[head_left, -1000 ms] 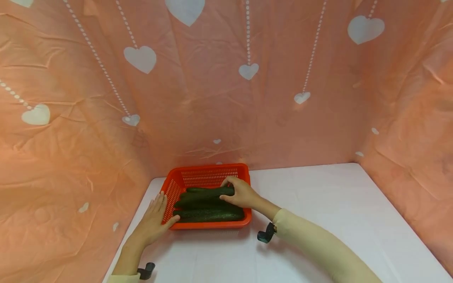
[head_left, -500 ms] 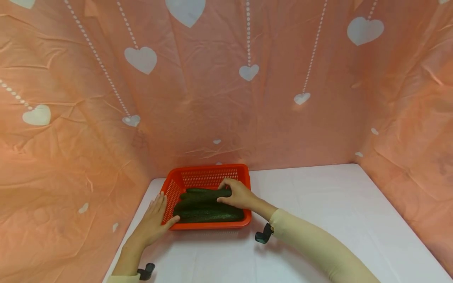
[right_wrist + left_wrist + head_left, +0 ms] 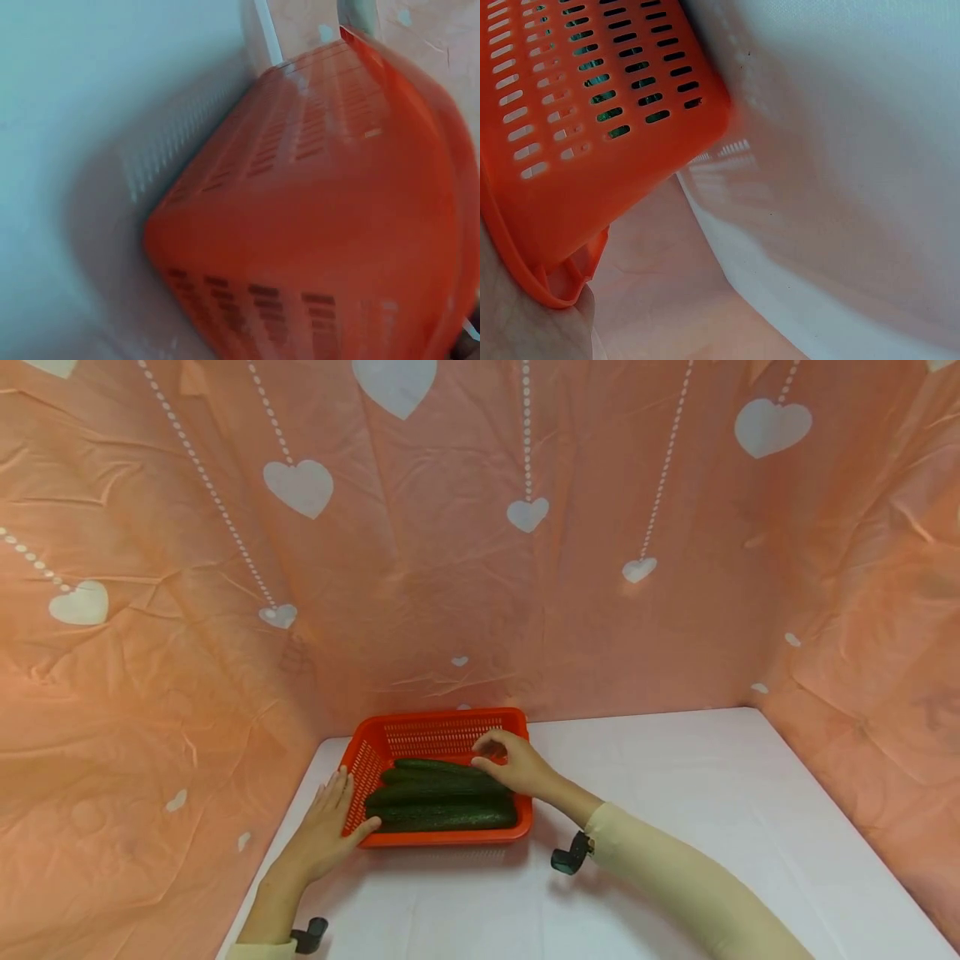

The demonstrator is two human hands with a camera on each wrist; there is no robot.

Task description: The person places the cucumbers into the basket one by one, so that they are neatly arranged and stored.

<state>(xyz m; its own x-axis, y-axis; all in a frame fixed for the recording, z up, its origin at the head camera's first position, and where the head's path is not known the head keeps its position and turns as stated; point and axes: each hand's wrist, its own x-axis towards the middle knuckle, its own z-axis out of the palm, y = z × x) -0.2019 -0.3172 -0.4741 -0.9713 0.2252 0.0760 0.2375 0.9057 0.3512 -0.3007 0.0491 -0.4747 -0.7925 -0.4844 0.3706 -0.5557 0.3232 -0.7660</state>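
Several dark green cucumbers [image 3: 442, 815] lie side by side in a red plastic basket [image 3: 442, 838] in the head view. My left hand [image 3: 318, 831] rests on the basket's left rim with fingers extended and the thumb spread toward the front corner. The left wrist view shows part of this hand [image 3: 525, 322] against the rim. My right hand [image 3: 517, 767] is over the basket's right end, beside the cucumbers' ends. Its fingers are bent loosely with a gap to the thumb and nothing between them. Only the basket's outer wall [image 3: 315, 217] shows clearly in the right wrist view.
The basket stands on a white table [image 3: 660, 827], near its back left corner. Pink cloth walls [image 3: 585, 635] with white hearts rise behind and at both sides. Each wrist carries a small black camera mount [image 3: 572, 853].
My right hand has let go of the cucumber it held at its right end and shifted slightly right and up. The cucumber lies down among the others. My left hand stays put.
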